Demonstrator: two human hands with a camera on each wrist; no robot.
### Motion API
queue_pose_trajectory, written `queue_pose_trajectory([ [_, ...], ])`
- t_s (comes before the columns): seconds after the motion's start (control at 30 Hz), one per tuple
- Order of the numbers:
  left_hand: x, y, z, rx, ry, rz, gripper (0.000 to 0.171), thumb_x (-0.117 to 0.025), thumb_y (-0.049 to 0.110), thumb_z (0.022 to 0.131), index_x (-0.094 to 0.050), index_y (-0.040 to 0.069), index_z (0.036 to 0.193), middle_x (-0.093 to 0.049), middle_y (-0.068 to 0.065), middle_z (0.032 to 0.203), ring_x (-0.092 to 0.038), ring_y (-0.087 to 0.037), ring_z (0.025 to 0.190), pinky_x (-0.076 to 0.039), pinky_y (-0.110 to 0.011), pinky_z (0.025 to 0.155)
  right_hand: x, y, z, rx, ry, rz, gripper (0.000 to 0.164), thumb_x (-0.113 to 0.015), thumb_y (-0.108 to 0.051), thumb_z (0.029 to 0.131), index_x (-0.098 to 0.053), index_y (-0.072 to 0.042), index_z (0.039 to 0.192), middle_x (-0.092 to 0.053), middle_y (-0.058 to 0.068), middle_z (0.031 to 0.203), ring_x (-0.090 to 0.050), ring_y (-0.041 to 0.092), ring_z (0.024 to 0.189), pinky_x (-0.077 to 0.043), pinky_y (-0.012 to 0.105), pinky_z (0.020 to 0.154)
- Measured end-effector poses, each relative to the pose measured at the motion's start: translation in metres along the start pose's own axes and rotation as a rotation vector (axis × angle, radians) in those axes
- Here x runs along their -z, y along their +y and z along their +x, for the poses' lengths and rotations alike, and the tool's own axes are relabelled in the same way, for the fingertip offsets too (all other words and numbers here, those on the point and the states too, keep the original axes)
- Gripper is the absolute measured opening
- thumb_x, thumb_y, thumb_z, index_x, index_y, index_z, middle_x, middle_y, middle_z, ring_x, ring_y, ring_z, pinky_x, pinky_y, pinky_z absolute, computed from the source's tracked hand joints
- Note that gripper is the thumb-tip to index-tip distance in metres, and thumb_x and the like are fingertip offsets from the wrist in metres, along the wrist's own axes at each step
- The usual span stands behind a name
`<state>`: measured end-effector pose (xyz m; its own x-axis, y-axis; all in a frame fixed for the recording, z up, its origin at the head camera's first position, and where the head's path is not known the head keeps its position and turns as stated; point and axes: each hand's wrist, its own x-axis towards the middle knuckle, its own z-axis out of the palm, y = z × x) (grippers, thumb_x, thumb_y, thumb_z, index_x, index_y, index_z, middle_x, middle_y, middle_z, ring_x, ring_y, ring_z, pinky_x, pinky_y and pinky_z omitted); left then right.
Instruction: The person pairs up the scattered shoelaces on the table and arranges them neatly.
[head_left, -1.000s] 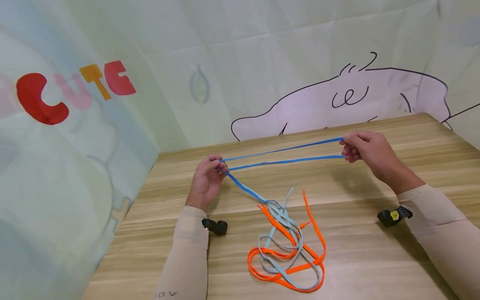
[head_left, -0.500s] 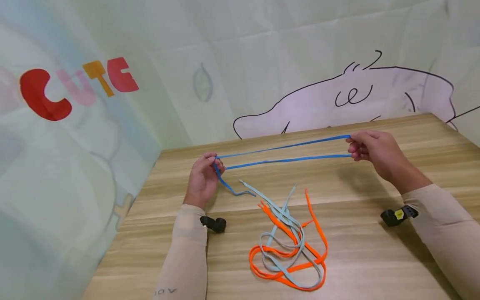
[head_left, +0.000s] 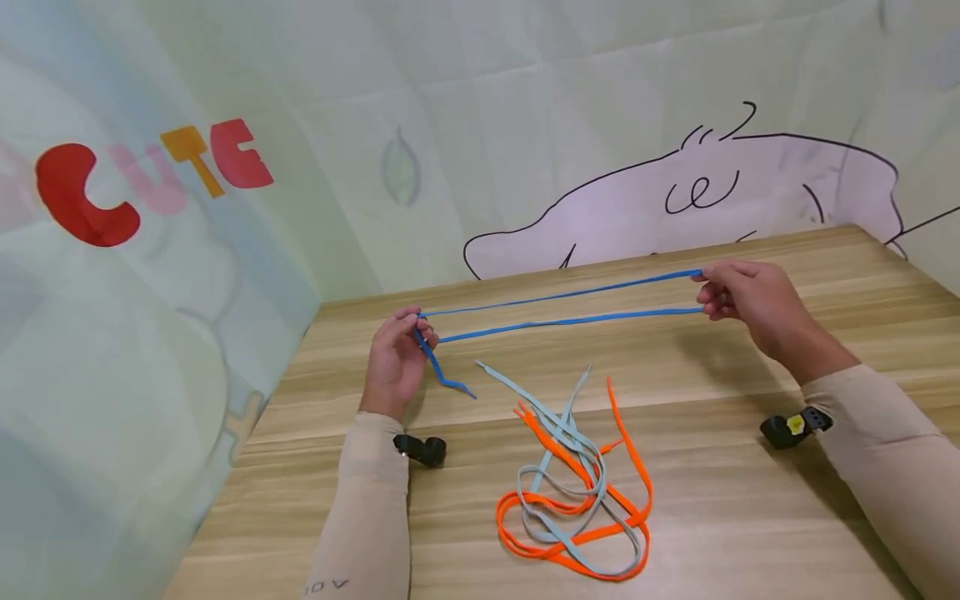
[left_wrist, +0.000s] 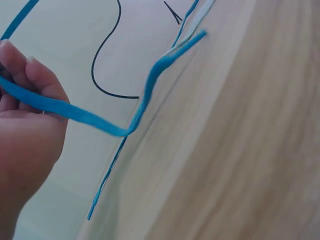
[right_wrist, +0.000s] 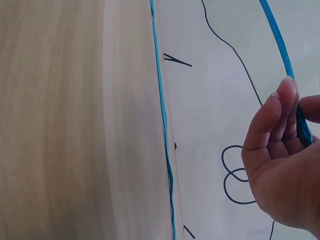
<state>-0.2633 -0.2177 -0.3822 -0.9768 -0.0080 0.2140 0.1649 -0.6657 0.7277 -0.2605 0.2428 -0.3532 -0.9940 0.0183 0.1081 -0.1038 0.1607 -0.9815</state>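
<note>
A flat blue shoelace stretches in two nearly parallel strands between my hands, above the far part of the table. My left hand pinches it at the left, and a short loose tail dangles below those fingers. At the other side my right hand pinches the lace with thumb and fingers. In the left wrist view the blue lace crosses the palm side of the fingers. The right wrist view has the lace running up from my fingertips. A light grey-blue shoelace and an orange shoelace lie tangled below.
The wooden table ends at a printed fabric backdrop behind and to the left. Black wrist cameras sit on both forearms, the left one and the right one.
The blue lace's tail has slipped clear of the tangled laces and now hangs from my left hand. My left hand has shifted left, my right hand slightly right.
</note>
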Motion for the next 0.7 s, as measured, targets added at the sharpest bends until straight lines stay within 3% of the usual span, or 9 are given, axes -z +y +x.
queue_pose_trajectory([
  [0.3, -0.0008, -0.0001, 0.0006, 0.008, 0.043, 0.000, 0.018, -0.048, 0.000, 0.101, -0.065, 0.004, 0.096, -0.062, -0.006, 0.082, -0.056, -0.016, 0.074, -0.049, -0.025, 0.073, 0.0053, 0.0015, -0.0005, -0.017, 0.077, 0.051, 0.022, -0.059, -0.033, 0.102, -0.072, -0.019, 0.091, -0.066, -0.006, 0.078, -0.062, 0.009, 0.070, -0.056, 0.022, 0.066],
  [0.7, 0.0039, 0.0004, 0.0025, -0.008, 0.110, 0.053, 0.013, -0.050, 0.003, 0.101, -0.062, 0.007, 0.100, -0.068, -0.004, 0.086, -0.060, -0.016, 0.078, -0.050, -0.027, 0.075, 0.0081, 0.0036, 0.0023, -0.030, 0.125, 0.095, 0.021, -0.062, -0.027, 0.100, -0.072, -0.022, 0.082, -0.066, -0.006, 0.076, -0.062, 0.008, 0.070, -0.056, 0.023, 0.064],
])
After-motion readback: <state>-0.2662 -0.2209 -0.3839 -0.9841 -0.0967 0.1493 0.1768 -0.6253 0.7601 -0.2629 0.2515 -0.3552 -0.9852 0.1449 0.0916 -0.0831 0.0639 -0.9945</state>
